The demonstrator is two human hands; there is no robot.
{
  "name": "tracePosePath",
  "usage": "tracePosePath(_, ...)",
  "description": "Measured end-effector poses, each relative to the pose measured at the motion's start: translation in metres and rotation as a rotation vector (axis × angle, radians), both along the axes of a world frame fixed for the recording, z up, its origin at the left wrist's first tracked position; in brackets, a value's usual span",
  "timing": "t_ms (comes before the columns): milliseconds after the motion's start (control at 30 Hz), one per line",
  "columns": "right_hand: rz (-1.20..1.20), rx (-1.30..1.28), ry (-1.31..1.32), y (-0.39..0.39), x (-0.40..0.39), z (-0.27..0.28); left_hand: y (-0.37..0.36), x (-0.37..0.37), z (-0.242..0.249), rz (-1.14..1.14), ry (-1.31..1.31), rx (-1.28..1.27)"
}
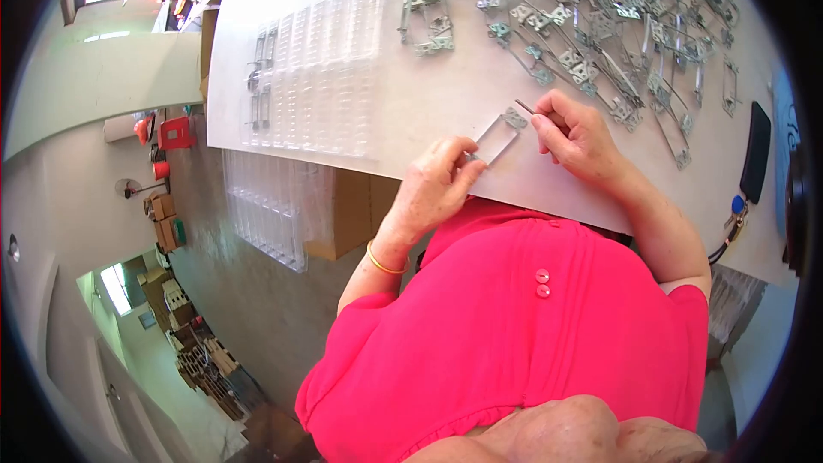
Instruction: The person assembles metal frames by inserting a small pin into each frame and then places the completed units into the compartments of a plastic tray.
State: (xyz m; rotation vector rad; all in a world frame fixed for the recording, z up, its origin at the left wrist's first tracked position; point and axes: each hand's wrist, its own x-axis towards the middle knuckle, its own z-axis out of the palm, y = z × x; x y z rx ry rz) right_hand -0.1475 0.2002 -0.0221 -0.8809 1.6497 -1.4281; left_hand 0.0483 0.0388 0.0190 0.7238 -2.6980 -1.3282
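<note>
My left hand [439, 182] pinches the near end of a narrow metal frame part [500, 139] over the table's front edge. Just right of the part's far end, my right hand [573, 135] is closed on a thin dark rod [524, 106], which points up and left. The rod's tip is close to the part's plate; whether they touch is hard to tell. Farther back on the white table [446, 94] lies a large heap of similar metal parts [600, 26].
A clear plastic tray [330, 69] with a few metal parts in its left slots lies at left. More clear trays [266, 206] and a cardboard box [360, 210] are below the table edge. A black phone-like object [755, 152] and a cord with a blue tag [737, 205] are at right.
</note>
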Motion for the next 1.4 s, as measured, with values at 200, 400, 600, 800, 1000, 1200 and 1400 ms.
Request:
tracePosePath(200,-0.007,0.012,-0.026,-0.002,0.001,-0.004,0.004,0.001,-0.018,-0.123,0.089,-0.129)
tracePosePath(400,0.004,0.011,-0.031,-0.003,0.002,-0.003,0.009,-0.002,-0.018,-0.242,-0.005,-0.054)
tracePosePath(600,-0.01,-0.009,-0.049,-0.003,0.002,-0.01,0.002,0.004,-0.007,-0.293,0.023,0.059)
tracePosePath(800,-0.039,-0.016,-0.088,-0.004,0.001,-0.014,-0.023,0.016,0.011,-0.138,0.183,0.052)
tracePosePath(1000,-0.053,-0.013,-0.118,-0.005,0.0,-0.018,-0.059,0.034,0.026,0.146,0.297,-0.152)
tracePosePath(1200,-0.073,-0.018,-0.157,-0.005,0.0,-0.018,-0.121,0.072,0.032,0.543,0.257,-0.309)
tracePosePath(1400,-0.065,-0.014,-0.114,-0.006,-0.001,-0.017,-0.23,0.139,0.02,0.722,0.192,-0.546)
